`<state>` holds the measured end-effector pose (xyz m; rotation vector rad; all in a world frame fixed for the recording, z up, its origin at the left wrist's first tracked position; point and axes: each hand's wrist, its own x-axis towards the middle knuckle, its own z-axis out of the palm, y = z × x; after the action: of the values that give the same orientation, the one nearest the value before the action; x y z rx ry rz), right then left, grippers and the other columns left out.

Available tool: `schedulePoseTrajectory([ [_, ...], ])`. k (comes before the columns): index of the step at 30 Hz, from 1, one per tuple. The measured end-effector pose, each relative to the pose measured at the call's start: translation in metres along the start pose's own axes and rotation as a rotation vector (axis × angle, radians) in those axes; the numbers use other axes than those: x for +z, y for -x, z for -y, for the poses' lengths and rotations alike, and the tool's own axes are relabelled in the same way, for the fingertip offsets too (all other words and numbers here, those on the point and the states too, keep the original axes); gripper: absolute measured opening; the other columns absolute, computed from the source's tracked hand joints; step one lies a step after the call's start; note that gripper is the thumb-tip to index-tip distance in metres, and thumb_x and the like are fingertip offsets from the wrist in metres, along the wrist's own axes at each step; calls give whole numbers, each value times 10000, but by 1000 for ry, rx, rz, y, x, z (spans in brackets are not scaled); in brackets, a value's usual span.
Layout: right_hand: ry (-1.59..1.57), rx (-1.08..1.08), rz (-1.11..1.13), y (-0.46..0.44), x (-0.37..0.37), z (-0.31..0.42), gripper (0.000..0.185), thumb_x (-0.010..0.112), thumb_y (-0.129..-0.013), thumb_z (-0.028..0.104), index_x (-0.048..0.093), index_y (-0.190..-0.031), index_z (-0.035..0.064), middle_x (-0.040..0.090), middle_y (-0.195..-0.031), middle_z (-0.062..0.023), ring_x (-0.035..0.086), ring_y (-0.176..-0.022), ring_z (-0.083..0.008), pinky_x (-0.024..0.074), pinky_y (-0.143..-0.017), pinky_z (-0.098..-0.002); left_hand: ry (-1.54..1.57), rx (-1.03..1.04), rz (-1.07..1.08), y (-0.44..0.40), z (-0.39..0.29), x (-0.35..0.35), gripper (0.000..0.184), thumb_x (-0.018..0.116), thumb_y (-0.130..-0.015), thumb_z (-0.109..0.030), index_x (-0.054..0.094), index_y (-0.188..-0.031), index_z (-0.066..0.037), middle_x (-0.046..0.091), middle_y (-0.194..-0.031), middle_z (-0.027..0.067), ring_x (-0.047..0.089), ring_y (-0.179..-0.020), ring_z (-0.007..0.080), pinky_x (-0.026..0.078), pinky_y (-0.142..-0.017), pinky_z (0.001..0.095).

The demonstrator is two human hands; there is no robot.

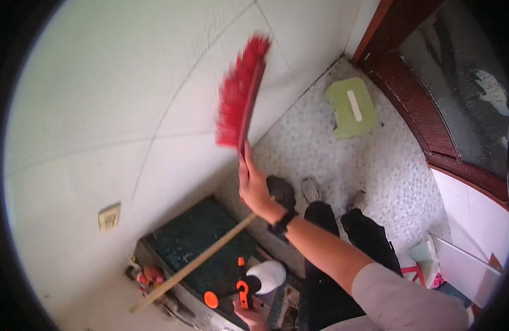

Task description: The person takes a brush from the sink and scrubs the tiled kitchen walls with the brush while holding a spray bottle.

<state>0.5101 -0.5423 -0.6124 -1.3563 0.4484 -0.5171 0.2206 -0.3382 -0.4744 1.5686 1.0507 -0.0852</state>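
From where I stand, the person's right hand [255,190] is clenched round the handle of a red brush [247,102], which rises from the top of the fist, tilted, its bristles blurred and turned toward the pale wall [94,121]; I can't tell whether they touch it. The left hand [251,315], partly cut off at the lower edge of view, grasps a spray bottle [267,277] by its black-and-orange head, right against the fingers, with the white body leaning away to one side. That bottle shows above a dark green surface [202,243], which a wooden stick [196,262] crosses slantwise. A dark band [282,222] circles the right wrist, well apart from the green stool [352,107] on the speckled floor [395,160]. Near the wall's switch plate [109,218], neither hand reaches.
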Motion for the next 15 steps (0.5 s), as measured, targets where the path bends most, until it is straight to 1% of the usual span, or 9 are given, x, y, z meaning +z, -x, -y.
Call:
schedulePoseTrajectory([
  [1, 8, -21, -19, -15, -6, -1, 555, 356, -1063, 131, 154, -1578, 176, 597, -798, -51, 456, -504, -78, 452, -505, -263, -78, 48, 19, -9, -6, -2, 541, 349, -935, -564, 534, -798, -74, 447, -572, 17, 432, -517, 148, 334, -512, 283],
  [3, 43, 458, 21, -29, -22, -7, 606, 396, -1047, 127, 112, -1581, 157, 671, -858, -98, 666, -720, -169, 520, -660, -287, -82, 12, 90, -23, -16, -9, 513, 368, -939, -540, 524, -806, -69, 445, -587, 15, 447, -524, 152, 351, -529, 292],
  [5, 111, 264, -280, -124, -36, -66, 506, 342, -1066, 193, 211, -1552, 140, 583, -661, -74, 672, -619, -187, 529, -562, -298, -39, -30, -58, -27, -18, -17, 376, 602, -940, -414, 666, -1113, -87, 623, -727, 1, 508, -521, 123, 383, -484, 272],
  [7, -299, 266, -353, -207, -77, 1, 385, 327, -1067, 221, 351, -1399, 30, 482, -522, -65, 594, -444, -209, 456, -380, -348, 81, -126, -172, -33, -37, -6, 356, 569, -942, -382, 645, -1089, -67, 631, -758, 44, 596, -654, 211, 471, -580, 337],
  [9, -459, 103, -391, -254, -94, -23, 391, 360, -1055, 154, 346, -1442, 100, 438, -517, -29, 498, -388, -170, 459, -372, -329, -1099, 597, 303, -43, -41, -20, 430, 570, -930, -389, 577, -1199, -54, 651, -1058, 84, 634, -876, 317, 542, -746, 383],
  [10, -410, 212, -349, -218, -63, -11, 438, 365, -1050, 135, 306, -1485, 128, 440, -536, -22, 492, -400, -154, 466, -392, -317, -1268, 1083, 153, -52, -38, -18, 394, 546, -941, -382, 585, -1150, -51, 649, -994, 69, 635, -830, 316, 541, -703, 387],
  [11, -367, 320, -350, -167, -26, 4, 494, 369, -1046, 116, 265, -1527, 157, 442, -555, -16, 485, -411, -138, 473, -413, -304, -693, 368, 92, -72, -21, -38, 355, 535, -938, -373, 590, -1069, -47, 628, -836, 46, 632, -755, 273, 530, -637, 373],
  [13, -139, 215, -228, -87, 8, -21, 599, 373, -1049, 122, 122, -1580, 239, 432, -601, -4, 449, -388, -115, 445, -398, -306, -347, -72, 15, -77, -54, -7, 336, 526, -934, -386, 591, -1032, -71, 614, -755, 24, 613, -671, 207, 501, -566, 334],
  [15, -252, 276, -98, -31, 11, -60, 556, 358, -1071, 243, 143, -1575, 147, 433, -602, -4, 451, -384, -123, 437, -400, -309, -432, -86, -43, -83, -64, 9, 329, 497, -942, -405, 593, -1032, -103, 590, -735, 16, 575, -631, 150, 464, -525, 278],
])
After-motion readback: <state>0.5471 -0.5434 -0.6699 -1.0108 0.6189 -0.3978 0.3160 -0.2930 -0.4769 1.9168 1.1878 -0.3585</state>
